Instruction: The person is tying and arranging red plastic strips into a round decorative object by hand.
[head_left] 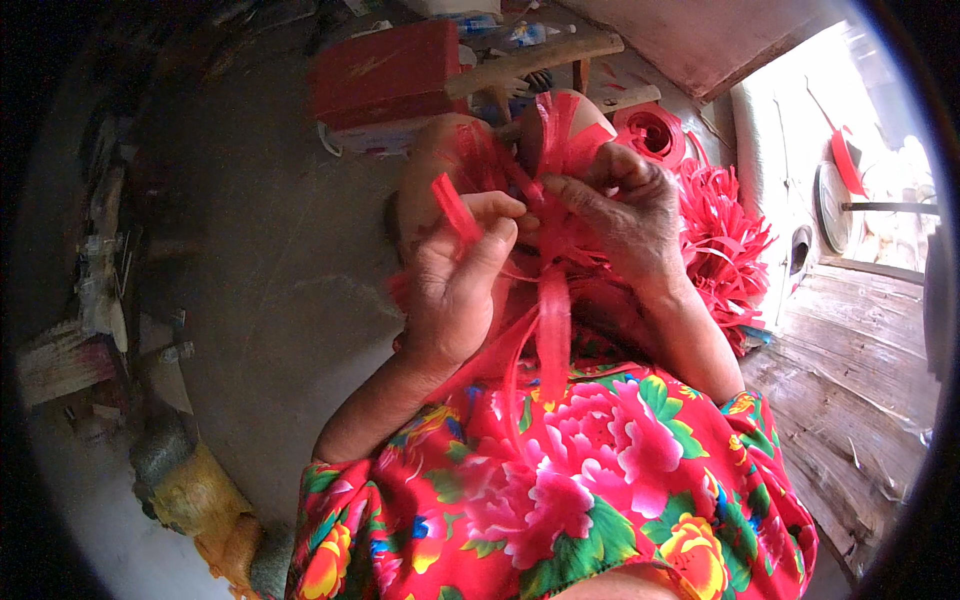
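Strips (555,325), red, mid-frame, pinched in L hand (462,275) & R hand (630,212); ends loose, prob. unfinished; red pile (722,245) ctr-R looks done.

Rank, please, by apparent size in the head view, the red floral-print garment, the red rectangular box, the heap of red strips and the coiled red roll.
1. Red floral-print garment
2. Red rectangular box and heap of red strips, too close to rank
3. Coiled red roll

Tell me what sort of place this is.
Probably a home or small workshop: hand-held red strips, a roll of red material nearby, and rough wooden planks to the right.
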